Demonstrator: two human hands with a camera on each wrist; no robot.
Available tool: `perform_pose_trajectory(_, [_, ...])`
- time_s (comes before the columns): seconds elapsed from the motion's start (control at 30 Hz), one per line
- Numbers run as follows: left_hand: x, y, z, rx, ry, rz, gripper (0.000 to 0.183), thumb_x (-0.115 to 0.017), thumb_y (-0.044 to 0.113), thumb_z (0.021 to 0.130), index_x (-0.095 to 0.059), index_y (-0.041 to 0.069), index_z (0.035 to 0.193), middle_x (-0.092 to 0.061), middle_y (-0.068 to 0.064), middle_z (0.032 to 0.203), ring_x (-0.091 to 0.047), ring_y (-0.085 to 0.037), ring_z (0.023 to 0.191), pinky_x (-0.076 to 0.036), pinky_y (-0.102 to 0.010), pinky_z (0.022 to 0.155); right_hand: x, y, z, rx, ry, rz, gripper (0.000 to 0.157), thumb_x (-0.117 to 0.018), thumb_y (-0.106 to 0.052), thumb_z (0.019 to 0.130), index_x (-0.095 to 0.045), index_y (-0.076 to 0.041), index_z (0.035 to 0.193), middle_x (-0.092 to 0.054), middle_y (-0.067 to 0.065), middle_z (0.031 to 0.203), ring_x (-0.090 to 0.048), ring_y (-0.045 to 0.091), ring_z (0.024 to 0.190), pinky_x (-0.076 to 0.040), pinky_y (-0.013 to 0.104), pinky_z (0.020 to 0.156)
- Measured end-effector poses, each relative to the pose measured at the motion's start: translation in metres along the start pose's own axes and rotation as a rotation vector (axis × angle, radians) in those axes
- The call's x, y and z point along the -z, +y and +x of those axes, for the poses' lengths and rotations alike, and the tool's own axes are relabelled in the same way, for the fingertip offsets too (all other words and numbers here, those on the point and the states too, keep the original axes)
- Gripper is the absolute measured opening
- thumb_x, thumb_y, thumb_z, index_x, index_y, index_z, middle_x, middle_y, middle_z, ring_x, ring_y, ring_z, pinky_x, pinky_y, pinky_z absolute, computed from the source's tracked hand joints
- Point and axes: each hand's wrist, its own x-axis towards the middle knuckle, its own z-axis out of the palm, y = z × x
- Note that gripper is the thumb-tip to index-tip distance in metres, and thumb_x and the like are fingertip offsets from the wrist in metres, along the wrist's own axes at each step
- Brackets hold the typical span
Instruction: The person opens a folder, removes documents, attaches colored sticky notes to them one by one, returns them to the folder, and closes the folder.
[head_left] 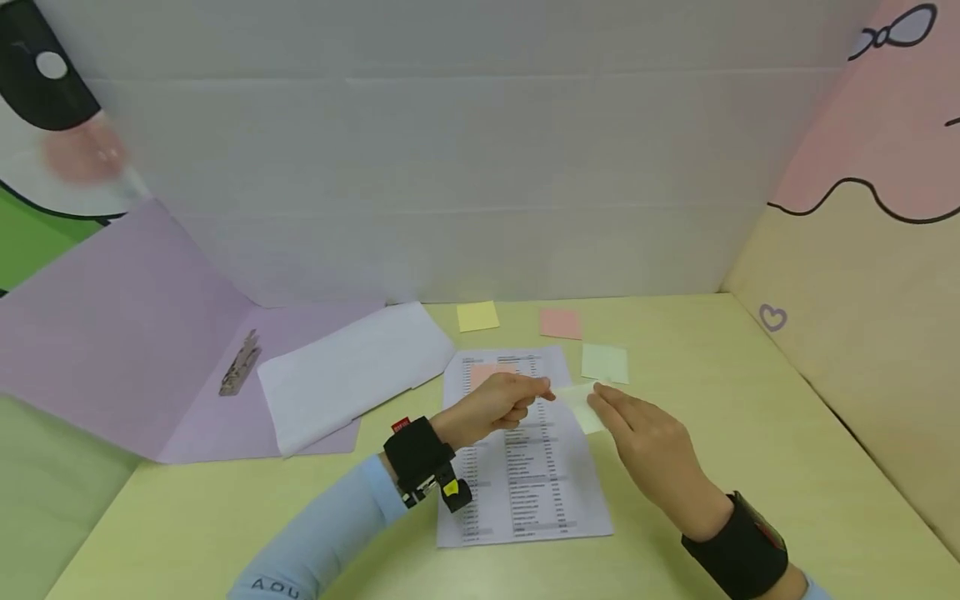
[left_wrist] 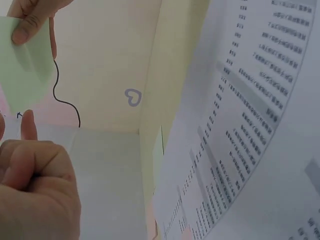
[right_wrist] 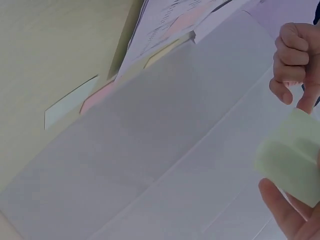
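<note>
Right hand (head_left: 654,450) is pinching a pale green sticky note (head_left: 586,411) between its fingers, near the printed list's (head_left: 534,479) right edge
The left hand (head_left: 491,408) is holding curled fingers at the note's corner, though whether they are gripping I cannot tell; uneven pulling could be creasing it; beyond, an open purple clip folder (head_left: 127,325) is carrying white papers (head_left: 360,371) overhanging its edge

The only lettering I can read on my feed is what looks like "AOU", in dark capitals on the light-blue sleeve (head_left: 330,525), well back from the fingers of the left hand (head_left: 501,406). The red tag (head_left: 401,424) on the black wristband (head_left: 417,454) behind those fingers is too small for me to read. Below them, the printed sheet (head_left: 536,508) carries columns of rows, some grey-banded, all illegible to me, even from the left wrist.
</note>
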Motion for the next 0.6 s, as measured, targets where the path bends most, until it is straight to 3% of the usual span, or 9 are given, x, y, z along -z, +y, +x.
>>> perform_pose_trajectory(0.07, [-0.001,-0.002,-0.005,0.001,-0.010,0.012,0.035,-0.054,0.036,0.091,-0.061,0.002,0.094,-0.022,0.004,0.052,-0.017,-0.012,0.044,-0.020,-0.022,0.048,-0.001,-0.005,0.000,0.040,0.014,-0.014,0.044,-0.020,-0.007,0.101,-0.063,0.002,0.105,-0.066,0.017,0.104,-0.065,0.031,0.082,-0.054,0.040,0.063])
perform_pose_trajectory(0.2, [-0.001,-0.005,-0.012,-0.001,0.017,0.033,0.030,-0.053,0.028,0.093,-0.061,0.001,0.102,-0.020,0.003,0.055,-0.017,-0.012,0.047,-0.021,-0.023,0.050,-0.003,-0.013,0.001,0.085,0.007,-0.032,0.045,-0.020,-0.008,0.101,-0.064,0.002,0.105,-0.066,0.017,0.104,-0.065,0.030,0.089,-0.054,0.040,0.068])
perform_pose_trajectory(0.43, [0.003,-0.012,-0.021,-0.013,0.071,0.081,0.023,-0.056,0.028,0.091,-0.060,0.006,0.085,-0.023,0.002,0.055,-0.020,-0.012,0.048,-0.025,-0.023,0.053,-0.006,-0.023,0.000,0.117,-0.068,-0.022,0.049,-0.016,-0.010,0.102,-0.064,0.001,0.106,-0.066,0.015,0.105,-0.063,0.028,0.097,-0.052,0.038,0.075])
perform_pose_trajectory(0.6, [0.007,-0.017,-0.027,-0.002,0.115,0.096,0.022,-0.058,0.029,0.089,-0.060,0.009,0.078,-0.025,0.003,0.054,-0.022,-0.012,0.047,-0.024,-0.023,0.051,-0.008,-0.027,0.000,0.137,-0.099,0.012,0.051,-0.025,-0.033,0.101,-0.065,-0.002,0.103,-0.067,0.013,0.105,-0.061,0.027,0.102,-0.050,0.036,0.081])
